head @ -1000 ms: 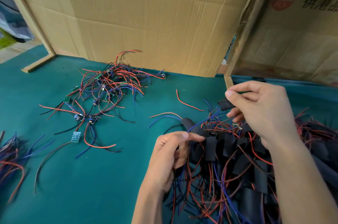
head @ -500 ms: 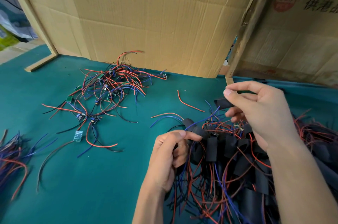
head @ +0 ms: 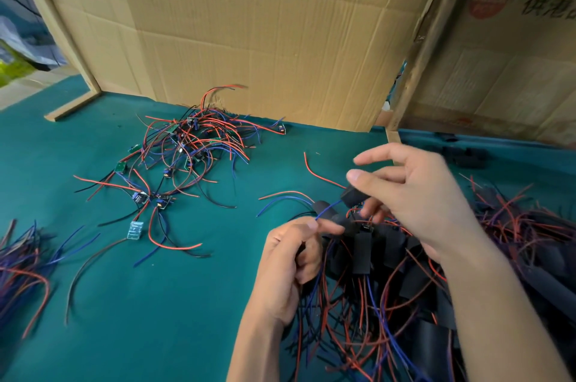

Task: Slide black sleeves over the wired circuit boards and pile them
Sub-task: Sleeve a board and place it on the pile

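My right hand [head: 414, 194] pinches a short black sleeve [head: 352, 196] between thumb and middle fingers, index finger raised. A blue wire [head: 327, 209] runs from the sleeve down to my left hand [head: 293, 260], whose thumb and fingers pinch its wires. Both hands hover over a pile of sleeved boards [head: 405, 272] with red, blue and black leads at the lower right. A tangle of bare wired circuit boards [head: 187, 151] lies on the green table at centre left. The board inside the held sleeve is hidden.
Cardboard walls [head: 265, 39] stand along the back edge of the green table [head: 140, 303]. A bundle of loose wires [head: 21, 260] lies at the left edge. Loose black sleeves [head: 464, 154] sit at the far right near the cardboard. A single red wire [head: 318, 173] lies between the piles.
My right hand has lowered the sleeve toward the pile and lifted its index finger. The left hand stays in place holding the wires.
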The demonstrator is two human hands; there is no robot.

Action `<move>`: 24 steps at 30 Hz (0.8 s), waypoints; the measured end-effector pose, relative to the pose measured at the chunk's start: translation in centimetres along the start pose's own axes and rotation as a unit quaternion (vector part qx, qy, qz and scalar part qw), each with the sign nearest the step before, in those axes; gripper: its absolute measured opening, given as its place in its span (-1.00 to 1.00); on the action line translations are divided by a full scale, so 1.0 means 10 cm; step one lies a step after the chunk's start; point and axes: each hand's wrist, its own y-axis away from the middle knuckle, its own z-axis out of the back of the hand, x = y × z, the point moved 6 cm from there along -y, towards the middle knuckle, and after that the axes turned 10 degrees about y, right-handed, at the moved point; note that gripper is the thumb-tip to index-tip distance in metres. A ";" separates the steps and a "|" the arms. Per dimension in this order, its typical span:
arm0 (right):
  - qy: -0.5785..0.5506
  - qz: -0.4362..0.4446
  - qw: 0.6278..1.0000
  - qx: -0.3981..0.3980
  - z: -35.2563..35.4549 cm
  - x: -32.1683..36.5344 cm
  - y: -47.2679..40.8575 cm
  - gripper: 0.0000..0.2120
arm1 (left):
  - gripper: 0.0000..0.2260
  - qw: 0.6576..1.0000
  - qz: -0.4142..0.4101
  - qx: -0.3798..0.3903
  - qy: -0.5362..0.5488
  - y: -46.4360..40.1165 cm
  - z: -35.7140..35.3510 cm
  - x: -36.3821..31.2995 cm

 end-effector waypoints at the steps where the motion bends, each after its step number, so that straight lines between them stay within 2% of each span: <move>1: -0.007 -0.009 1.000 0.018 -0.10 0.00 0.01 -0.75 | -0.70 1.000 0.004 0.000 0.013 -0.01 0.00 0.00; 5: -0.038 -0.037 0.996 0.075 -0.51 0.01 0.07 -0.35 | -0.45 0.998 0.024 -0.008 0.052 -0.03 0.00 0.02; 8: -0.063 -0.063 0.992 0.085 -0.73 0.00 0.12 -0.08 | -0.44 0.997 -0.007 -0.011 0.074 -0.04 0.00 -0.01; 11: -0.101 -0.083 0.989 0.066 -0.86 -0.04 0.15 0.06 | -0.45 0.993 -0.016 -0.036 0.107 -0.05 0.04 0.00; 14: -0.105 -0.080 0.991 0.027 -0.82 -0.08 0.13 0.05 | -0.41 0.996 -0.022 -0.038 0.077 -0.05 0.06 -0.01; 16: -0.094 -0.071 0.993 -0.006 -0.73 -0.11 0.10 0.03 | -0.51 0.997 -0.023 -0.051 0.061 -0.04 0.10 0.00; 21: -0.165 -0.060 0.982 -0.075 -0.59 -0.16 0.05 -0.08 | -0.49 0.989 0.005 -0.071 0.133 -0.03 0.14 0.02; 24: -0.178 -0.030 0.971 -0.156 -0.43 -0.17 0.02 -0.16 | -0.53 0.986 0.021 -0.084 0.146 -0.05 0.16 0.06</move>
